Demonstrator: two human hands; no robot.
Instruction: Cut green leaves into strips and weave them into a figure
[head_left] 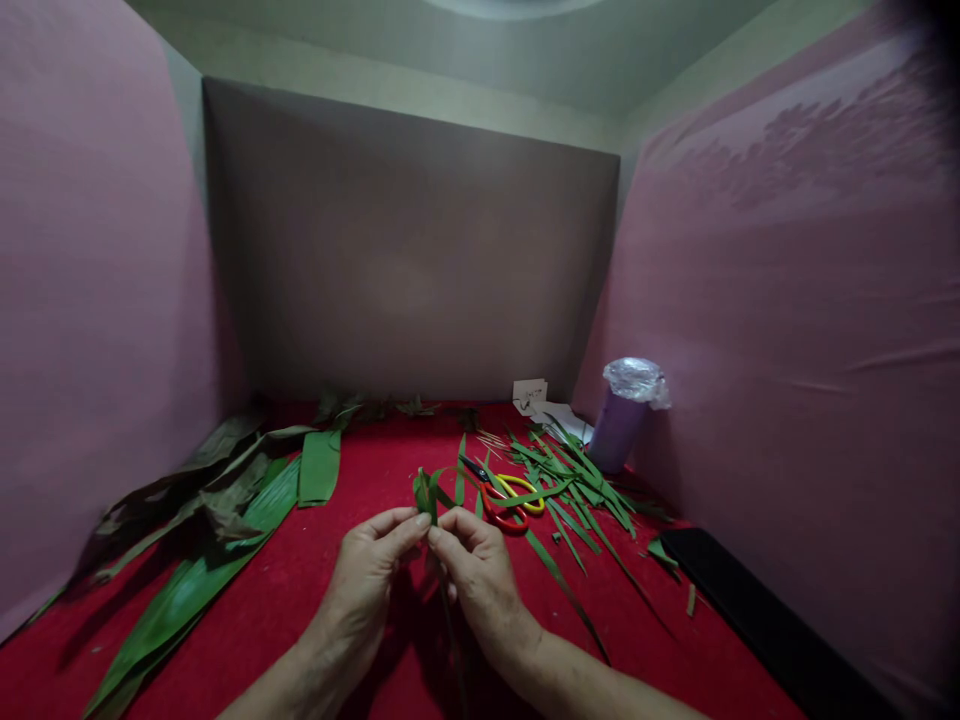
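Observation:
Between my two hands, over the red cloth, stands a small folded green leaf piece (425,490), its curled top poking up above my fingertips. My left hand (371,565) pinches its lower left side with thumb and finger. From the other side my right hand (476,565) pinches the base, where a thin leaf strip (447,488) loops out to the right. Part of the piece is hidden behind my fingers. Just beyond my right hand lie scissors (504,500) with one red and one yellow handle, a leaf strip across them.
Large green leaves (217,570) and dried leaves (217,490) lie at left, near a cut leaf piece (319,468). Cut strips (577,480) are scattered at right before a purple bin (616,430) lined with plastic. A black slab (750,600) runs along the right wall. White paper (529,394) stands behind.

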